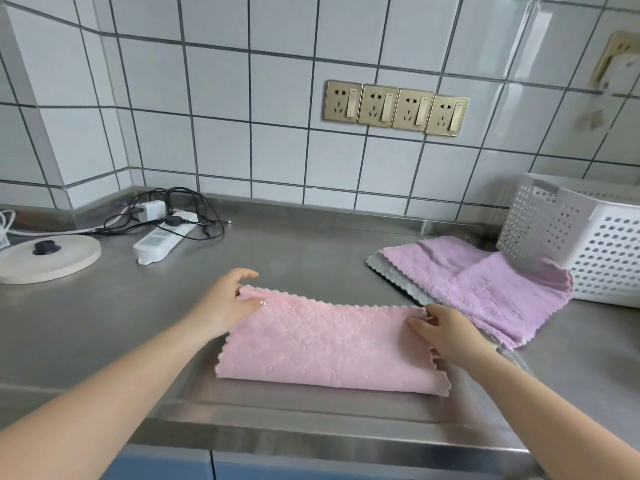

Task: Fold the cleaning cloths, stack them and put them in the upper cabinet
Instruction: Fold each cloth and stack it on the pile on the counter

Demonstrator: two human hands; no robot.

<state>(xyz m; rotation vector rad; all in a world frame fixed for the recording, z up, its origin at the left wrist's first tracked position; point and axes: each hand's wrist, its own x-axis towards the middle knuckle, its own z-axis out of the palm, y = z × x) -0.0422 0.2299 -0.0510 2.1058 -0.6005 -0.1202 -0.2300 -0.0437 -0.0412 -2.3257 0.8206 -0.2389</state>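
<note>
Steel counter (311, 251) under a tiled wall. White perforated basket (585, 237) at right, touching the purple cloth (485, 289), which lies loosely over a grey cloth (391, 271). Pink cloth (322, 344) folded in half, centre front, fold toward the person. Left hand (227, 299) pinches its far left corner, thumb on top. Right hand (440, 330) pinches the far right corner, fingers curled. Round white base (48, 258), power strip (162, 237) with cables at left. Four sockets (394, 107) on the wall.

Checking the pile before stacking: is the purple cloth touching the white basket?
Touching. The head view shows the purple cloth with its far edge lying against the base of the white basket.
</note>
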